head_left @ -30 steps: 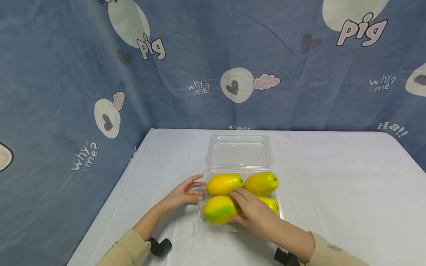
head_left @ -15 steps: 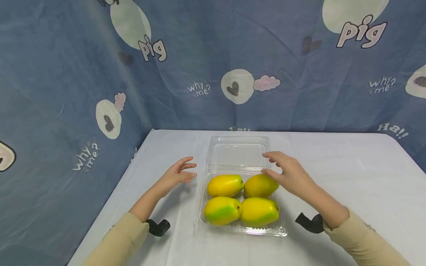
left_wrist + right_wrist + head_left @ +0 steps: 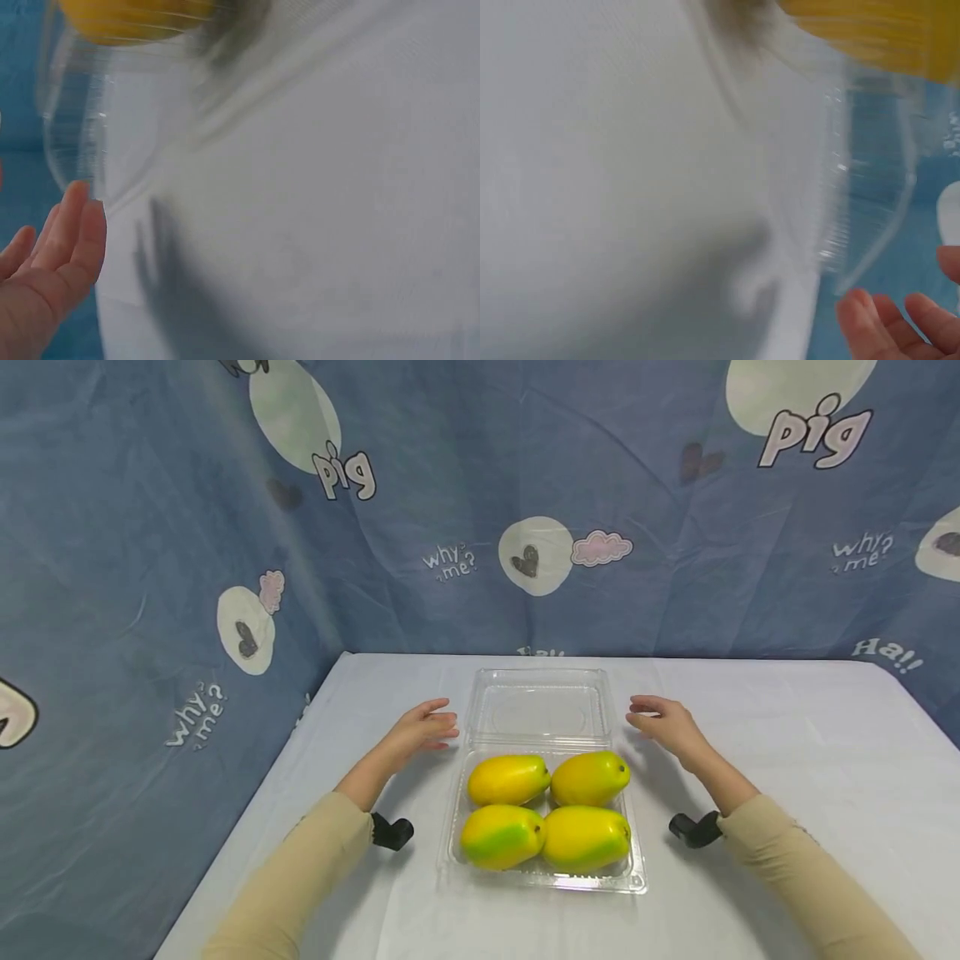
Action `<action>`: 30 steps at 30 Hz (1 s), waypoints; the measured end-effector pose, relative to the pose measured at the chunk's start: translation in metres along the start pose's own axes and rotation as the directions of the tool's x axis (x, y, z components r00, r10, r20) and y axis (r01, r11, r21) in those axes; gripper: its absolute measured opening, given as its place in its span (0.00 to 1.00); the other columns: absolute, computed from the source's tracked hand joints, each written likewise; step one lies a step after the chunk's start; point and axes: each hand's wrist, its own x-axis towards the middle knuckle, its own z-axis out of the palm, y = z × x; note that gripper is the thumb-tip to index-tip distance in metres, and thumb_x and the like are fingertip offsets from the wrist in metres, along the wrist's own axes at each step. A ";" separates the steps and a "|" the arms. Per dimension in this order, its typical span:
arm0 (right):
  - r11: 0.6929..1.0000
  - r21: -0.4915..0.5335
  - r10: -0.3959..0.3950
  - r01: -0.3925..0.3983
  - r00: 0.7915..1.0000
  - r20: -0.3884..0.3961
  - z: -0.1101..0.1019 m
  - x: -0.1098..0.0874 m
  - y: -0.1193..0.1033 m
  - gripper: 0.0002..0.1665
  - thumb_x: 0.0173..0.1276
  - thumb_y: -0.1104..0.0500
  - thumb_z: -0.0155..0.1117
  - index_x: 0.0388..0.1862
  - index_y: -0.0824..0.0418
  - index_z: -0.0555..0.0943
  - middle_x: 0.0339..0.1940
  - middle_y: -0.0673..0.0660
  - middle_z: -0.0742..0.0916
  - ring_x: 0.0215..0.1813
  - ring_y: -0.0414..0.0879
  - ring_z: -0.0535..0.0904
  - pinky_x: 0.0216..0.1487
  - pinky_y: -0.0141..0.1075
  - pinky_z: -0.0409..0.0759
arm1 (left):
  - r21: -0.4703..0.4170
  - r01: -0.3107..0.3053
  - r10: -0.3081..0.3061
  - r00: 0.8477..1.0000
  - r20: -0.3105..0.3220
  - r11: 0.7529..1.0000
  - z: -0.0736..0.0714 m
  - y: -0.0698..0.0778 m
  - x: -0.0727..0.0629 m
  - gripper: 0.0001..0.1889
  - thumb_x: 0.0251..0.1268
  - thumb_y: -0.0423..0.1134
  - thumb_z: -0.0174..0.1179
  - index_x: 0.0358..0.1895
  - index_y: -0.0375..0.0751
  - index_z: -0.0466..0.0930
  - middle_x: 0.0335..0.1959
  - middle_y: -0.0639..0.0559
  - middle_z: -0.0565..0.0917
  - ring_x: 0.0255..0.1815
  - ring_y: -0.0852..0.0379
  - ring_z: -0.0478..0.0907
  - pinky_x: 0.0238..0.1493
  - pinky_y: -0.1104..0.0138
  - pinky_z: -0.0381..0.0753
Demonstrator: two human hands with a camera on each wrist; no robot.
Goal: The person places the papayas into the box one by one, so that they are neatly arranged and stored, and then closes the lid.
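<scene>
A clear plastic clamshell box (image 3: 558, 882) lies unfolded on the white table, its lid (image 3: 540, 706) tipped back on the far side. Several yellow-green mangoes sit in its base in two rows, among them a back left mango (image 3: 508, 779) and a front right mango (image 3: 587, 839). My left hand (image 3: 420, 731) hovers just left of the lid, fingers loosely extended and holding nothing. To the lid's right is my right hand (image 3: 667, 727), slightly bent at the fingers, nothing in it. Both wrist views show the lid's clear edge near the fingertips; whether they touch it, I cannot tell.
A white cloth covers the table (image 3: 780, 752). Behind it and along the left hangs a blue printed curtain (image 3: 420, 460). Black wrist mounts (image 3: 392, 832) stick out from both sleeves, above the cloth.
My right hand has let go of the front right mango and moved back and right to beside the lid. My left hand has moved from beside the base to the lid's left side.
</scene>
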 end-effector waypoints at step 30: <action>0.916 0.393 0.042 -0.082 0.993 0.109 0.022 0.008 0.021 0.34 0.70 0.56 0.50 0.67 0.73 0.56 0.49 0.63 0.81 0.38 0.34 0.80 0.45 0.31 0.79 | -0.102 0.057 -0.058 0.998 -0.007 0.993 0.017 -0.019 0.022 0.30 0.64 0.37 0.54 0.69 0.41 0.56 0.59 0.38 0.71 0.41 0.61 0.78 0.43 0.67 0.76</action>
